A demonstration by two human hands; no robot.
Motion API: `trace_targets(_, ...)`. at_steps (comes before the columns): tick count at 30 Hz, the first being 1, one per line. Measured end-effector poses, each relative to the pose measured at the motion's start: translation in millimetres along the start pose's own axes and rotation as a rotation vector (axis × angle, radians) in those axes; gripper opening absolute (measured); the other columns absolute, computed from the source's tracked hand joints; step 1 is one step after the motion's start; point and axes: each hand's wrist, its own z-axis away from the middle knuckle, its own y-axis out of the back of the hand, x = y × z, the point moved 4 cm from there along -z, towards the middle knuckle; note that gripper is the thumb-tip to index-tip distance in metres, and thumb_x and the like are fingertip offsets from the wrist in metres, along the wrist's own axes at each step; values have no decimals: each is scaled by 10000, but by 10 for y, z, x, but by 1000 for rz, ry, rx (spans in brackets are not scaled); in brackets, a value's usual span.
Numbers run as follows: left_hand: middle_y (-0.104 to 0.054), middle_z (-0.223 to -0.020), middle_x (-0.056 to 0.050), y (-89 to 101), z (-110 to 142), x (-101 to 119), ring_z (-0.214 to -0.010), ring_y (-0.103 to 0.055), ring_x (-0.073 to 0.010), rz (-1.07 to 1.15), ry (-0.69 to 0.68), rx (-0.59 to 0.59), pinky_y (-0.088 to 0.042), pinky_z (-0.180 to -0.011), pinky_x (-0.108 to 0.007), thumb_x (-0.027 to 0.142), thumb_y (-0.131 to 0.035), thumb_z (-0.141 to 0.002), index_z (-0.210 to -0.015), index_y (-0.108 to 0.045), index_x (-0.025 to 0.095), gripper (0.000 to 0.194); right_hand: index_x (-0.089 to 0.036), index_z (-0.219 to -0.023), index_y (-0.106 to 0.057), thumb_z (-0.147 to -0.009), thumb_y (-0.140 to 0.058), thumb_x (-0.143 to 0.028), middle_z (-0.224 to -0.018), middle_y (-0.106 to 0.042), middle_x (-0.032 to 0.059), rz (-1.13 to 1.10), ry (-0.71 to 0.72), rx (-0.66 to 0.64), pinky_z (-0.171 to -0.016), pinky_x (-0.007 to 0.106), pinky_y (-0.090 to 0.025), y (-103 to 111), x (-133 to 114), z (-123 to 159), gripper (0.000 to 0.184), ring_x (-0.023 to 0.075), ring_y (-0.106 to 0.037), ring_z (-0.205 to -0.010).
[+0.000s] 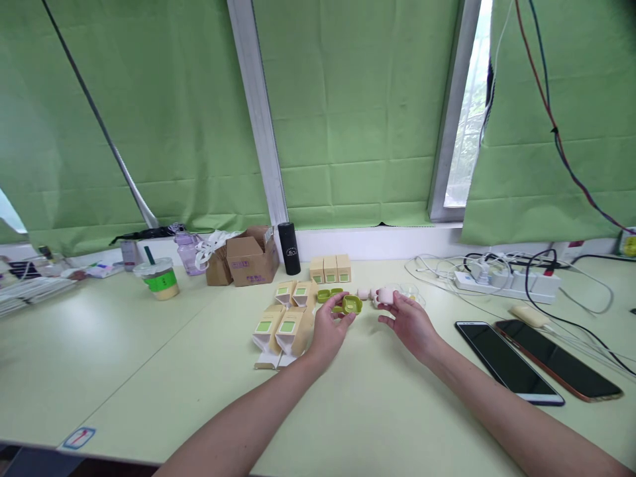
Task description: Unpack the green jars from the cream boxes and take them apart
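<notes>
My left hand is closed on a small olive-green, hollow, square cup-like piece, its opening turned towards me. My right hand pinches a small pale pink rounded piece between thumb and fingers. A gap separates the two held pieces. Behind my left hand lie more green pieces, and another pale pink piece sits between the hands. Clear round plastic lies behind my right hand. Left of my left hand, several open beige boxes with green squares lie with flaps out.
Three closed beige boxes stand farther back, near a black bottle and an open cardboard box. A lidded drink cup is at left. Two phones, tangled cables and a power strip occupy the right.
</notes>
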Motion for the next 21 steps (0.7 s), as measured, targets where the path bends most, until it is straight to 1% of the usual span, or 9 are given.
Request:
trace_targets(6, -679, -1197, -100, 33, 16, 48, -917, -697, -171, 28, -9, 48, -570, -891, -327, 250, -793, -786, -1266, -681, 201, 495, -236, -1018, -696, -810, -751, -617, -1131, -739, 113, 22, 3, -21, -744, 382, -578, -79, -53, 51, 437, 283, -689, -1023)
trace_targets(10, -681, -1187, -91, 38, 38, 103, -890, -687, -164, 13, -25, 67, -570, -872, -321, 254, -790, -788, -1251, -687, 211, 477, -255, -1080, -688, -757, -821, -585, -1065, -736, 89, 27, 2, -2, -733, 359, -570, -114, -55, 84, 480, 272, -680, -1017)
trace_targets(15, -665, -1207, -102, 46, 45, 96, -900, -678, -168, 8, -10, 68, -568, -875, -328, 259, -782, -791, -1248, -682, 200, 471, -261, -1086, -697, -718, -868, -543, -1045, -717, 65, 67, 27, 4, -734, 342, -572, -128, -74, 89, 494, 241, -663, -989)
trace_targets(18, -666, -1225, -107, 54, 45, 84, -925, -687, -177, 8, -5, 71, -569, -890, -339, 251, -770, -805, -1261, -671, 203, 469, -256, -1097, -692, -718, -879, -516, -1022, -706, 49, 85, 43, 1, -768, 351, -583, -131, -80, 78, 496, 222, -660, -969)
trace_targets(21, -670, -1237, -114, 63, 41, 76, -930, -694, -182, 5, -1, 76, -572, -888, -341, 255, -775, -810, -1270, -665, 203, 476, -251, -1101, -690, -720, -883, -499, -1018, -702, 37, 103, 86, -7, -840, 396, -596, -141, -90, 64, 493, 208, -661, -950)
